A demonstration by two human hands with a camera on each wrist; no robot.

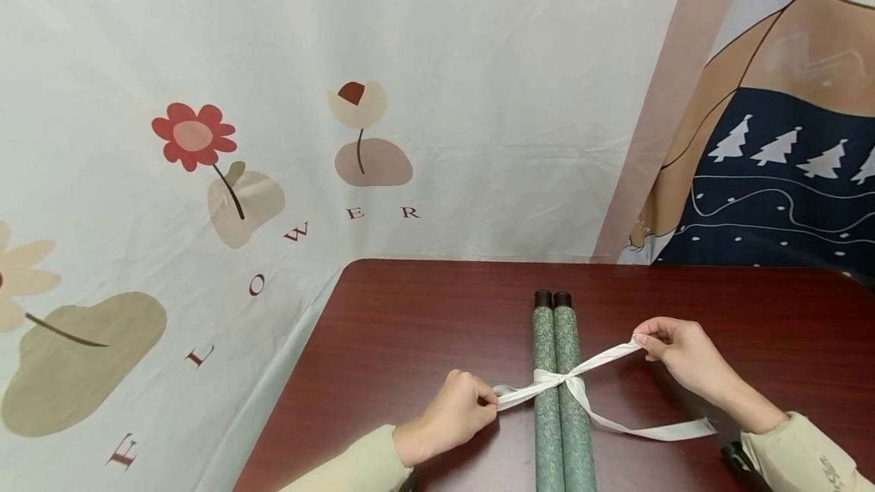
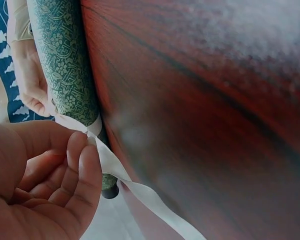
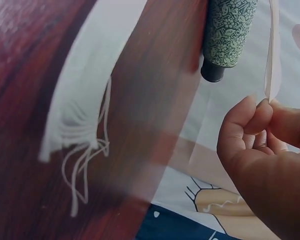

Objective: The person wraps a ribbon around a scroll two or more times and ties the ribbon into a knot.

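Two green patterned scrolls (image 1: 549, 439) with dark end knobs lie side by side on the table. A white ribbon (image 1: 604, 358) wraps around both and crosses in a knot on top of them. To the left of the scrolls, my left hand (image 1: 451, 416) pinches one part of the ribbon; in the left wrist view, the thumb and fingertips of that hand (image 2: 55, 185) meet on it. On the other side, my right hand (image 1: 687, 359) pinches another part, raised and stretched up from the knot. A loose ribbon tail (image 3: 90, 75) with a frayed, stringy end lies rightward.
The dark red wooden table (image 1: 410, 317) has rounded far corners. Behind it and to its left hangs a pale curtain (image 1: 492, 135) printed with flowers, letters and a figure. A dark object (image 1: 737, 458) shows by the right sleeve.
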